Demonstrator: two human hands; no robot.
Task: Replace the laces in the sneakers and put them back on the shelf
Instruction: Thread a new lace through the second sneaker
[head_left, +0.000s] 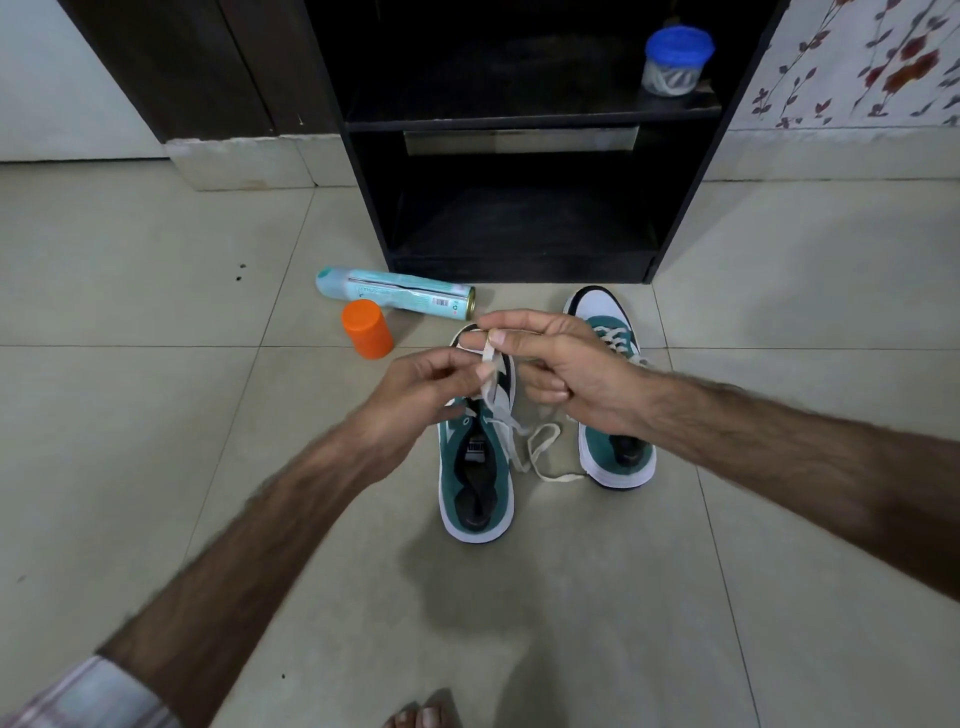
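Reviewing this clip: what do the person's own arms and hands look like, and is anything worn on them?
Two bare forearms come in from the lower corners, both with visible hair. The left hand and right hand are bare: no gloves, and no rings, watch or bracelet that can be seen. Short fingernails show on the fingers. At the lower left edge a pale checked sleeve covers the left upper arm; no sleeve shows on the right.

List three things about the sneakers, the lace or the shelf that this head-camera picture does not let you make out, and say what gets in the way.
1. Head view: left sneaker toe and eyelets, covered by the left hand and right hand.
2. Head view: white lace tip, hidden between pinching fingers.
3. Head view: contents of the blue-lidded jar on the shelf, too small and dim.
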